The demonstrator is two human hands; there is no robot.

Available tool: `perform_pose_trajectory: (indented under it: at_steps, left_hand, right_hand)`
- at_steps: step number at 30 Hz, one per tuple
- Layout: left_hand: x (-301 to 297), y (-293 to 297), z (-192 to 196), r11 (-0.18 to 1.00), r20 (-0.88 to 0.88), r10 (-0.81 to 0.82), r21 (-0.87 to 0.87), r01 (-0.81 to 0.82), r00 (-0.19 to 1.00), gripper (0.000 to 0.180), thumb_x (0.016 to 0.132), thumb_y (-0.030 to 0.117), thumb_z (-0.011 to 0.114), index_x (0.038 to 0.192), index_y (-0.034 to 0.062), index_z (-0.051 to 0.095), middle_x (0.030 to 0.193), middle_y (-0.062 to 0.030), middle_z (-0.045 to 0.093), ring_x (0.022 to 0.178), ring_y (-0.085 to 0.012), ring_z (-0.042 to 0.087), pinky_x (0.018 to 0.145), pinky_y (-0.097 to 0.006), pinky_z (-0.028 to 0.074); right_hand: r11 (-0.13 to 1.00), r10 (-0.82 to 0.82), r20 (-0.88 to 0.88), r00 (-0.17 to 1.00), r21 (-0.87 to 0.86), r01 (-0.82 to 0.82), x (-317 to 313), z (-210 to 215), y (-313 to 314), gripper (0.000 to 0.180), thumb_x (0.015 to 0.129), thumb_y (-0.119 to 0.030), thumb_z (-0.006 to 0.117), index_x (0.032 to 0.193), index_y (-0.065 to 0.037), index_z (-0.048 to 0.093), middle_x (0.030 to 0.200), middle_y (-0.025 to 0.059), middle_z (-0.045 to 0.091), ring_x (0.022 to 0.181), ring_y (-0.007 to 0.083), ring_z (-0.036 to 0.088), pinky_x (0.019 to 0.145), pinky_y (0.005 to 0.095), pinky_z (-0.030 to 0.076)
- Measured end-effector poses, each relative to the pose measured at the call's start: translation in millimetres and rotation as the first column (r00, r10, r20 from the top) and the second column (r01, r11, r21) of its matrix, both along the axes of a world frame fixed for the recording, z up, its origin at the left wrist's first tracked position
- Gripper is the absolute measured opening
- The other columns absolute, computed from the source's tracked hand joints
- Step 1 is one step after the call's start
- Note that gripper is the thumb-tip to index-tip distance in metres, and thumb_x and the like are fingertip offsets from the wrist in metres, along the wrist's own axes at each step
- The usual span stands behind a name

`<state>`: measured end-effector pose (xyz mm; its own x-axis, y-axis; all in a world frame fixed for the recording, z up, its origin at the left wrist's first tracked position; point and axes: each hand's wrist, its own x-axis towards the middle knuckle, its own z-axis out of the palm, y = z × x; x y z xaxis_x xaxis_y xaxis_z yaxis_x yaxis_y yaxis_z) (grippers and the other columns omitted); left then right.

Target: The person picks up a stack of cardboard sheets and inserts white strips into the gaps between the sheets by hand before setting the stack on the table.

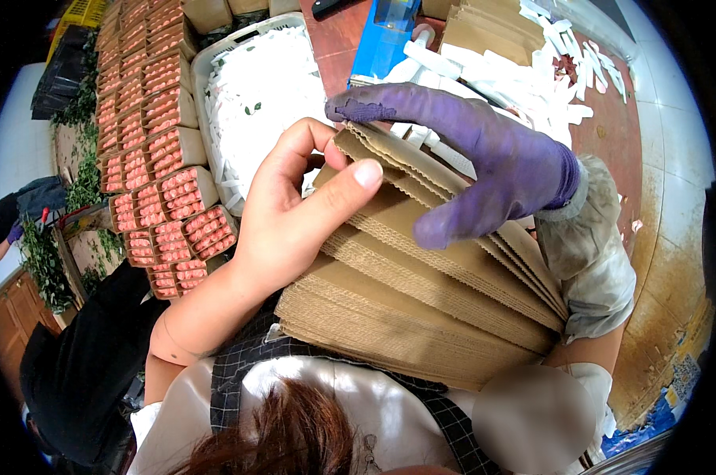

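We see a thick stack of flat brown cardboard sleeves (421,293), fanned out, resting low in the middle of the view against the person's chest and forearms. The left hand (295,214), bare, sits on the stack's upper left corner; its grip is narrow, thumb lying across the top sheets and curled fingers picking at their edge. The right hand (484,158), in a purple glove with a worn grey cuff, lies over the top of the stack from the right, fingers spread flat on the upper sheets, thumb pressed onto the face of the sheets below; its grip holds the stack's top layers.

Just behind the stack, a white plastic basket (202,79) on the desk (334,39) is filled with white paper strips (263,103). Left of the basket, rows of open brown boxes (164,158) each hold packed pinkish-red tubes, laid side by side in a long column running away from us. Behind the right hand, a blue box (382,39) stands next to a loose heap of white strips (532,79) and more flat brown cardboard (484,32). Far left, green plants (45,269) sit beside another person's arm (2,237), well apart from the stack.
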<state>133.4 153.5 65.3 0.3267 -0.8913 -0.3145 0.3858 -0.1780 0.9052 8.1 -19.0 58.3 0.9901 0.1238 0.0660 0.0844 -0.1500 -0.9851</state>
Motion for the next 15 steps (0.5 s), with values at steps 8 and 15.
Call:
perform_pose_trajectory:
  at_steps: [8, 15]
  left_hand:
    - [4.4, 7.1, -4.7, 1.000, -0.028, -0.013, -0.007, 0.012, 1.000, 0.025, 0.084, 0.015, 0.065, 0.080, 0.0076, 0.042, 0.082, 0.0019, 0.051, 0.079, -0.0044, 0.045, 0.073, -0.021, 0.039]
    - [27.5, 26.1, -42.0, 0.967, 0.065, -0.011, -0.252, 0.027, 0.998, 0.035, 0.088, 0.037, 0.059, 0.098, 0.0059, 0.045, 0.104, -0.0079, 0.046, 0.101, -0.0157, 0.043, 0.089, -0.030, 0.035]
  right_hand:
    - [0.999, 0.011, -0.038, 0.999, -0.037, -0.013, 5.2, 3.8, 2.1, 0.084, 0.068, -0.028, 0.076, 0.135, 0.000, 0.033, 0.121, 0.0117, 0.051, 0.114, 0.0226, 0.047, 0.098, 0.0345, 0.036]
    - [0.991, -0.009, -0.139, 0.990, -0.131, -0.010, -13.3, 18.5, 21.3, 0.089, 0.065, -0.028, 0.079, 0.135, 0.000, 0.031, 0.131, 0.0177, 0.040, 0.120, 0.0273, 0.042, 0.102, 0.0378, 0.034]
